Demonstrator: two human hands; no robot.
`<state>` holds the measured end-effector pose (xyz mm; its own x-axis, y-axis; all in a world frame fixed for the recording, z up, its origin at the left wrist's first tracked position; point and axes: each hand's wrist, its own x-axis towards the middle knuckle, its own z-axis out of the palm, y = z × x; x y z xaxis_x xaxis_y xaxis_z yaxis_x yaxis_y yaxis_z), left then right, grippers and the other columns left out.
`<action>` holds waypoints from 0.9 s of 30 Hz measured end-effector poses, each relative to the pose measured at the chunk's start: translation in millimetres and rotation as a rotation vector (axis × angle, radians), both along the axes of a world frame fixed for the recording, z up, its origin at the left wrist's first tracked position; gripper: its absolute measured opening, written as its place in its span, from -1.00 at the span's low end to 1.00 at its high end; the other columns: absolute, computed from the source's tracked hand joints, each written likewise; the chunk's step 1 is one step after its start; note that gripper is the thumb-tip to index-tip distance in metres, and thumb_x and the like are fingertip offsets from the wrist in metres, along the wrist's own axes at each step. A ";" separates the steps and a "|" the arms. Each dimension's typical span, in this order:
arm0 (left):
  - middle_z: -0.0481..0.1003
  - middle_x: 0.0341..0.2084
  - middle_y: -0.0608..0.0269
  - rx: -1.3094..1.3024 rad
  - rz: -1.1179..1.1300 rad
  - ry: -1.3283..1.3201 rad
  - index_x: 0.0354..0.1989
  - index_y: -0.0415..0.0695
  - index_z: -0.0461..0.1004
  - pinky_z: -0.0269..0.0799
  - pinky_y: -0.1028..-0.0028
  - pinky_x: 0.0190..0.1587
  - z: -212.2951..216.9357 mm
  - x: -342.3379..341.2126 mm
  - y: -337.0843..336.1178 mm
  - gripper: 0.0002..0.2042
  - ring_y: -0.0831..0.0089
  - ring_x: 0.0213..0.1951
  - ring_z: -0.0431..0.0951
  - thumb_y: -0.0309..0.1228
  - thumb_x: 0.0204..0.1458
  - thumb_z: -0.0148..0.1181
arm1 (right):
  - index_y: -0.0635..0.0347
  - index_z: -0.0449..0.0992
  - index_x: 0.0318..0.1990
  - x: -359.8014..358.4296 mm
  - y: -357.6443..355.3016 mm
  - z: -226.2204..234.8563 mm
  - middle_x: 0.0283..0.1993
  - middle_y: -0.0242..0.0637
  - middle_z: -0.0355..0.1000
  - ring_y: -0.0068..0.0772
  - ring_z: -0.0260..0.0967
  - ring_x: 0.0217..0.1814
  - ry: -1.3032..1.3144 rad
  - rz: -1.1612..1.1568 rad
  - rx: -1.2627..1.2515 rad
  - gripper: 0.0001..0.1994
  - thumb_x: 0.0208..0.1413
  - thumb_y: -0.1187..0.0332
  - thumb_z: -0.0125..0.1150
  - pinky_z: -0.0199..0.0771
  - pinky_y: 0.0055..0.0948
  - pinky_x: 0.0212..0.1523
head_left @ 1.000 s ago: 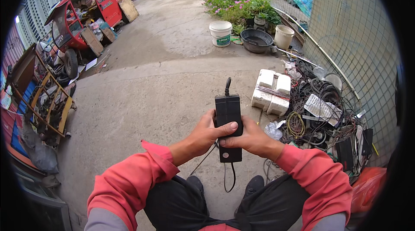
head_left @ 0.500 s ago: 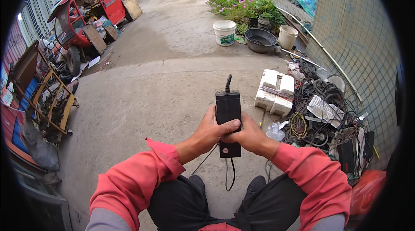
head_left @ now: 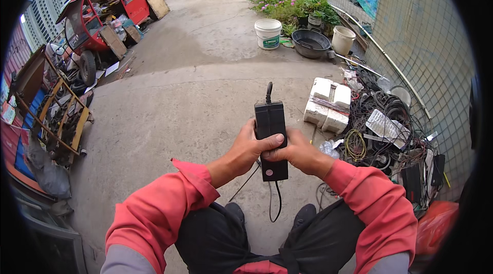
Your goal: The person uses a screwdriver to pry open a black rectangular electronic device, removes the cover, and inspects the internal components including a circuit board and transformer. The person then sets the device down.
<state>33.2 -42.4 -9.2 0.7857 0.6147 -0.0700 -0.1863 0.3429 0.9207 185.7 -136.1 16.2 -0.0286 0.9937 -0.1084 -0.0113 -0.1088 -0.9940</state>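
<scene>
Both my hands hold a black rectangular power adapter (head_left: 270, 122) upright in front of me. My left hand (head_left: 248, 150) wraps its left side, thumb across the front. My right hand (head_left: 297, 152) grips the right side. A short cable stub sticks out of the adapter's top, and a thin black cable (head_left: 276, 203) hangs from its bottom end, looping down between my knees. A small round sticker sits near the adapter's lower end. My sleeves are red.
Concrete ground lies all around. White foam blocks (head_left: 327, 103) and a heap of tangled cables and scrap (head_left: 390, 130) sit at right by a mesh fence. A white bucket (head_left: 268, 33), a black basin (head_left: 311, 43), a red vehicle (head_left: 108, 4) and a wooden cart (head_left: 59, 115) stand farther off.
The adapter and both hands stay almost where they were; the view has shifted slightly, and my thumbs have adjusted a little on the adapter's front.
</scene>
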 end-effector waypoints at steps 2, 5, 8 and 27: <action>0.49 -0.02 0.18 0.038 0.037 0.008 0.19 -0.23 0.30 0.50 0.31 0.12 -5.2 2.8 -1.3 -0.41 0.40 0.02 0.54 -0.38 0.05 0.50 | 0.32 0.53 0.01 -1.2 0.7 0.1 -0.10 -0.20 0.58 -0.36 0.54 -0.06 -0.029 -0.008 0.010 -0.61 -0.01 0.46 0.44 0.57 -0.31 0.00; 0.49 -0.02 0.18 0.072 0.067 0.016 0.19 -0.23 0.30 0.50 0.31 0.13 -7.2 3.0 -3.3 -0.40 0.41 0.03 0.54 -0.38 0.05 0.51 | 0.35 0.53 0.00 -2.6 0.8 0.2 -0.11 -0.17 0.58 -0.35 0.55 -0.07 -0.065 -0.016 0.023 -0.59 -0.04 0.46 0.44 0.58 -0.30 -0.03; 0.50 -0.02 0.18 0.084 0.059 0.023 0.19 -0.23 0.30 0.49 0.32 0.13 -8.0 6.0 -4.0 -0.40 0.42 0.03 0.54 -0.38 0.05 0.51 | 0.37 0.53 -0.01 0.3 0.1 -4.3 -0.13 -0.15 0.58 -0.33 0.55 -0.09 -0.117 -0.043 0.054 -0.58 -0.07 0.44 0.45 0.58 -0.29 -0.04; 0.50 -0.04 0.16 0.149 0.111 0.106 0.19 -0.25 0.30 0.51 0.33 0.11 -2.7 5.7 -8.6 -0.38 0.41 0.01 0.54 -0.37 0.02 0.54 | 0.37 0.56 -0.06 1.1 0.7 -7.9 -0.18 -0.14 0.60 -0.32 0.57 -0.15 -0.193 -0.041 0.081 -0.58 -0.09 0.36 0.47 0.58 -0.30 -0.07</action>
<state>38.9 -50.9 -11.9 0.7056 0.7068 -0.0509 -0.1144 0.1846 0.9761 186.8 -135.5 8.4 0.0258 0.9993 -0.0275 0.1772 -0.0317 -0.9837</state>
